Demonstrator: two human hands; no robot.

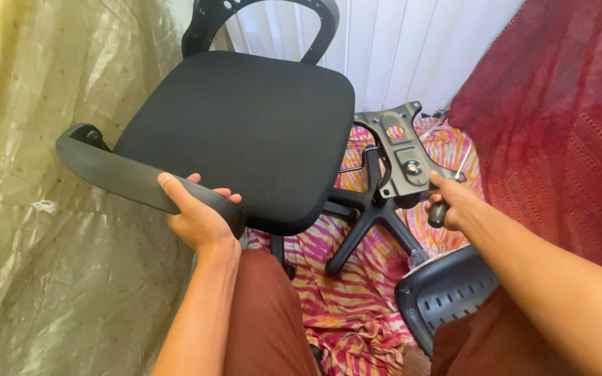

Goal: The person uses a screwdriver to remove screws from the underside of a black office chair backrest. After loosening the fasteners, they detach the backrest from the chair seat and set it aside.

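Gripping from below, the left hand (196, 217) wraps its grip around the near end of the black armrest (141, 182), thumb on top, fingers curled over the inner edge beside the black mesh seat (242, 132); the right hand (449, 202) is pressed shut on the lever handle (437, 214) of the metal seat plate (402, 154), which sits atop the black star base (371, 223); the base stands on the pink striped cloth (353, 299) covering the floor, just right of the seat.

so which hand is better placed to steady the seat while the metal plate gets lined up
Left, probably. The left hand already grips the black plastic armrest of the black mesh seat; the right hand is on the black metal plate's lever.
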